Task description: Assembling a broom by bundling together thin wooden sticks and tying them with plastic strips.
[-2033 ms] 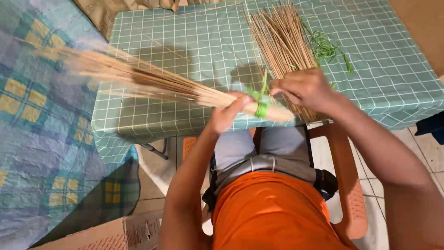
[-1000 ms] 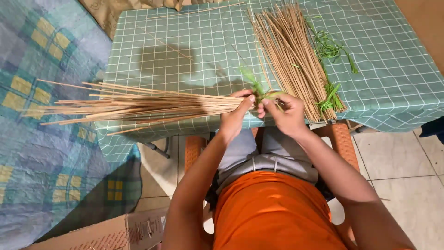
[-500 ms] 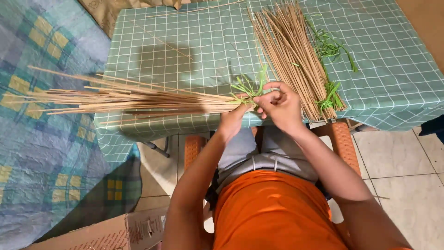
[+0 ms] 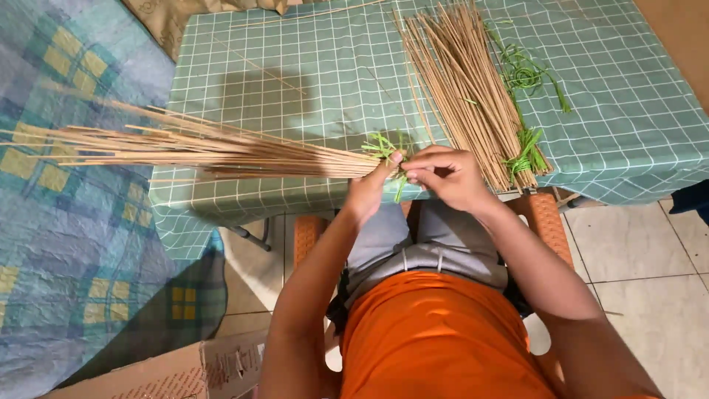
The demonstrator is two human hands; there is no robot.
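Left hand [image 4: 367, 193] fingers clenched round bound end of stick bundle [image 4: 207, 148]. Right hand [image 4: 450, 177] fingers pinching green tie strip [image 4: 384, 148] at same end. Bundle long axis near horizontal, tips fanning toward 9 o'clock, past tabletop [image 4: 310, 81] edge. Loose stick pile [image 4: 465, 89] at 1 o'clock, on tabletop, long axis toward 11 o'clock. Green strips [image 4: 524, 74] beside pile.

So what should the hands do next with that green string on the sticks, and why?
Probably pull the green strip snug. The left hand grips the bundle of thin sticks at its near end, and the right hand pinches the strip there. Its ends stick up loose and the far tips fan out, so the binding looks unfinished.
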